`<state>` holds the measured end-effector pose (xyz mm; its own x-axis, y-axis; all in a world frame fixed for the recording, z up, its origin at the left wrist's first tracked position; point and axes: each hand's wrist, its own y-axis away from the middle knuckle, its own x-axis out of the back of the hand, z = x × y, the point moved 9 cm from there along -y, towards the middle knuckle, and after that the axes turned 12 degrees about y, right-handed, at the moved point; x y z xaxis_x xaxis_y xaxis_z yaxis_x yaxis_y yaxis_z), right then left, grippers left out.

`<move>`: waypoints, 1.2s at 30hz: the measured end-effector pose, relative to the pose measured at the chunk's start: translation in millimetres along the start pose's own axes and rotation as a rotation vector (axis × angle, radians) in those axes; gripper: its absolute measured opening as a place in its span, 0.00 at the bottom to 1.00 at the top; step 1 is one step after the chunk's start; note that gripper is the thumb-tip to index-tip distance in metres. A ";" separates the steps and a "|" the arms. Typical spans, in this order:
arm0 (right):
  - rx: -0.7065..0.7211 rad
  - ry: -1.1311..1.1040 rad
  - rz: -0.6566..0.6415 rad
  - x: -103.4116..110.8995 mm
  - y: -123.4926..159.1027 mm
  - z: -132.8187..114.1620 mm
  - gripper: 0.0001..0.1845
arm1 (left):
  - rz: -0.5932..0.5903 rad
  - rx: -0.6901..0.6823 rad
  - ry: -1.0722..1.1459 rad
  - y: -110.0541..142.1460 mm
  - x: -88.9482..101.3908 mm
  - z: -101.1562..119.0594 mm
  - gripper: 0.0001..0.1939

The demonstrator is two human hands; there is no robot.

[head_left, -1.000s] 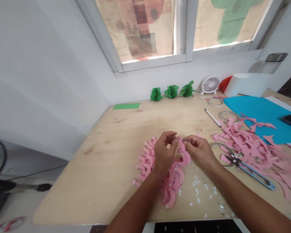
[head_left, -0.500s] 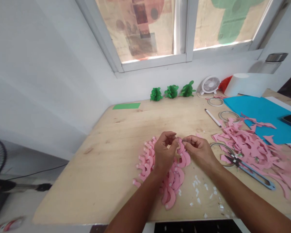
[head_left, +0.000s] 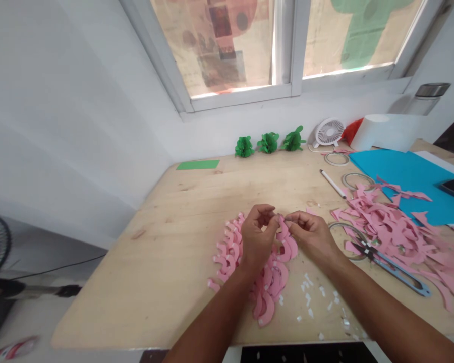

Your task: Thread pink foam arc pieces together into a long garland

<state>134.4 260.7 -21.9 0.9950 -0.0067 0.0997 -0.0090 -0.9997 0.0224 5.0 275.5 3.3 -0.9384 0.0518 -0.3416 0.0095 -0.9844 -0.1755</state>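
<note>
My left hand is closed, thumb and index finger pinching the upper end of a curved pink paper piece. From the other side my right hand meets it, fingertips pinched at the same end; anything smaller between them is too small to make out. Under and around my left hand lie overlapping curved pink paper pieces, with another row of them to its left. Small white squares show on the ends of several. My left hand and forearm hide part of the rows.
Right of my hands are blue-handled snips, tape rolls, a pen and pink scraps. White bits litter the wooden table. Green paper shapes and a small fan stand by the wall.
</note>
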 end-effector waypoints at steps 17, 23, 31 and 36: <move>-0.004 -0.066 0.031 1.6 -2.0 -1.4 0.09 | 0.042 -0.033 0.011 -6.1 6.8 0.4 0.08; -0.054 -0.135 0.034 1.7 -2.6 0.7 0.10 | -0.049 0.013 0.042 -6.6 0.6 4.0 0.11; -0.128 -0.314 -0.105 -7.8 1.8 -2.3 0.09 | -0.278 0.253 0.282 -7.4 -15.7 -6.6 0.13; -0.151 -0.418 -0.237 -18.3 6.5 -5.9 0.09 | -0.394 0.375 0.389 -2.1 -22.4 -11.5 0.13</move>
<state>115.5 254.5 -17.7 0.9259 0.1800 -0.3320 0.2381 -0.9606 0.1432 30.0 278.3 0.8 -0.6535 0.4076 -0.6378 -0.4954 -0.8674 -0.0467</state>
